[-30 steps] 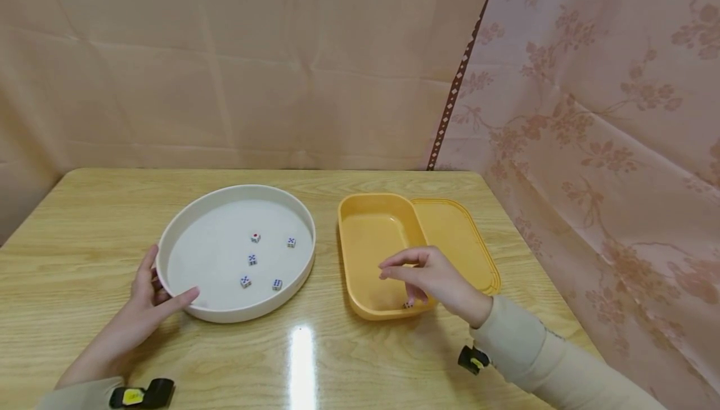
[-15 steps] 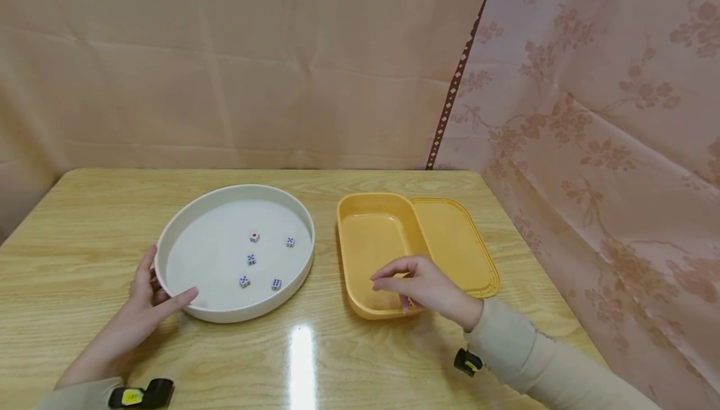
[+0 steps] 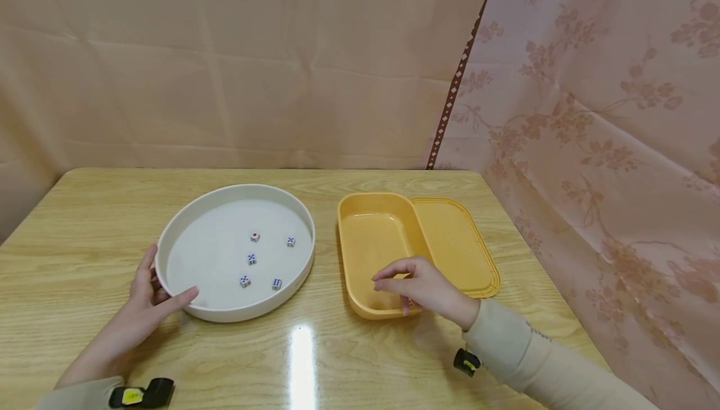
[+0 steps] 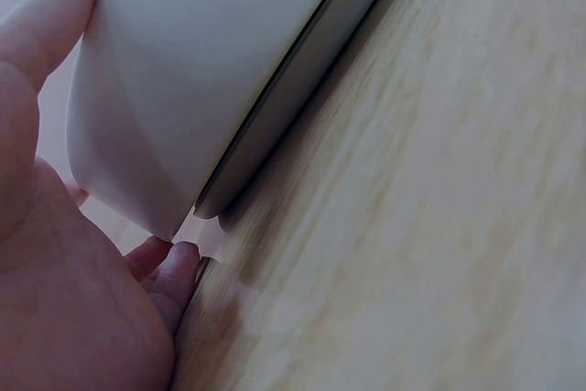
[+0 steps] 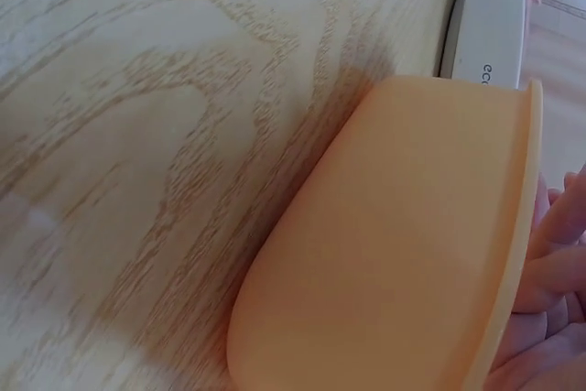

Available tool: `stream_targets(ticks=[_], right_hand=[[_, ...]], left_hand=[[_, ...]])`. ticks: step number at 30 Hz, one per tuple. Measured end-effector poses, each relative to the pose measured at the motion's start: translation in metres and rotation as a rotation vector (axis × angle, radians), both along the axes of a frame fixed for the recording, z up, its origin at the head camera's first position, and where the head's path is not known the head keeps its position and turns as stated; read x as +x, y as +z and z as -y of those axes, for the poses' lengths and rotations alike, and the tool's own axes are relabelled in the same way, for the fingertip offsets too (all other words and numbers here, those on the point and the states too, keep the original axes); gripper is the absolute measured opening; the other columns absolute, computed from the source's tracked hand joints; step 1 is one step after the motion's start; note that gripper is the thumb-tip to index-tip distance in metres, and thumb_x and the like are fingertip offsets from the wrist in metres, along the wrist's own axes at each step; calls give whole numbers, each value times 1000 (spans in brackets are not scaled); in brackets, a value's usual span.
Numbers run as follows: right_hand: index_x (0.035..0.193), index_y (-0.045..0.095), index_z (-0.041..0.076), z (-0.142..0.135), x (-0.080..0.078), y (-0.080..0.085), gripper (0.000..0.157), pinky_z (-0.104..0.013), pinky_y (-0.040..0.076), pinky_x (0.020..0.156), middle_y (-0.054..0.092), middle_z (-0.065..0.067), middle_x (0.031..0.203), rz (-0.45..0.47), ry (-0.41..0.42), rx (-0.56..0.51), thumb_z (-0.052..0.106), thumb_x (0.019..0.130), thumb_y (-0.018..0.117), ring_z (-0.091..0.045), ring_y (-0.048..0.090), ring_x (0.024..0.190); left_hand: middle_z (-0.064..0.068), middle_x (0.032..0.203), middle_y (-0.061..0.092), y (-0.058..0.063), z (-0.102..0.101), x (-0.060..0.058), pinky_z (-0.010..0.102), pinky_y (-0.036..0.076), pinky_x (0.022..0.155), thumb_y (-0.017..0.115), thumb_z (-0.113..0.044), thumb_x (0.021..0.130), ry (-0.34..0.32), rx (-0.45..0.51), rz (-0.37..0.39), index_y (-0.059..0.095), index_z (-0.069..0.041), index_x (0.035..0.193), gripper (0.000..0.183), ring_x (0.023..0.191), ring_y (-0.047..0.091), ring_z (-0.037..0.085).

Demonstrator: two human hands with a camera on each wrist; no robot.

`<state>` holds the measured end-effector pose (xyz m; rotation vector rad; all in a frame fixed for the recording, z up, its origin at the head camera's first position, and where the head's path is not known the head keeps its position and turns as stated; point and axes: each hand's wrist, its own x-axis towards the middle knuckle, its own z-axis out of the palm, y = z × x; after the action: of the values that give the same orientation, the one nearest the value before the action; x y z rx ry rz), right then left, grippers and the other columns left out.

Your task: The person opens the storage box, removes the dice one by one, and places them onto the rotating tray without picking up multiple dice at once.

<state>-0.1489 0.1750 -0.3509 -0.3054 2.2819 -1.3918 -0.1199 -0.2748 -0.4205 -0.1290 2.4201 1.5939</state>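
Observation:
My left hand (image 3: 143, 307) grips the near left side of a round white tray (image 3: 236, 314), the thumb over its rim and the other fingers against the outer wall. In the left wrist view, fingertips (image 4: 174, 272) reach the tray's lower edge. Several white dice lie inside, among them one die (image 3: 255, 237) with a red dot and another die (image 3: 277, 284) with blue dots. My right hand (image 3: 424, 288) is over the near end of a yellow box (image 3: 344, 260), its index finger and thumb close together. I cannot tell whether it holds a die.
A flat yellow lid (image 3: 458, 247) lies on the wood-grain table (image 3: 337, 360), right of the box. A beige cloth (image 3: 253, 66) hangs behind the table, and a pink floral cloth (image 3: 607, 147) hangs along the right side.
My right hand has shifted slightly left and down over the yellow box, then stayed about still. The small die seen below its fingers is now mostly covered. My left hand keeps its grip.

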Motion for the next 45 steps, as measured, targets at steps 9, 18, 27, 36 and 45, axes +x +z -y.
stream_targets(ticks=[9,18,27,36,45], right_hand=[[110,71,-5,-4,-1,-1,28,-19,38,42,74,-14,98,-9,12,11,15,92,69,-7,47,43],[106,74,3,-8,-3,-5,22,-22,35,42,64,-7,69,-34,36,148,19,93,69,-8,37,41],[104,74,3,-10,-7,-5,21,-22,34,43,53,-1,60,-38,52,245,20,91,70,-7,36,42],[101,74,6,-10,-12,-1,21,-23,38,47,66,0,80,-64,101,369,24,89,73,-9,41,50],[100,75,4,-8,-19,-1,21,-24,50,61,72,-1,90,-58,168,449,22,89,74,-11,59,68]], left_hand=[[37,158,-6,-3,0,2,-1,34,79,58,-34,100,11,13,-34,-40,-18,147,110,138,21,48],[35,158,-8,-5,-3,2,-3,36,79,59,-27,100,28,59,-72,-37,-15,148,109,137,22,48],[35,158,-6,-12,-1,1,-2,38,81,60,-25,99,31,83,-96,-36,-19,150,108,136,26,45],[37,158,-6,-10,-1,2,0,40,81,60,-25,100,17,88,-80,-37,-20,149,109,134,29,44],[35,159,-6,-10,-2,0,-2,38,81,60,-24,100,20,90,-91,-36,-19,149,109,136,28,42]])
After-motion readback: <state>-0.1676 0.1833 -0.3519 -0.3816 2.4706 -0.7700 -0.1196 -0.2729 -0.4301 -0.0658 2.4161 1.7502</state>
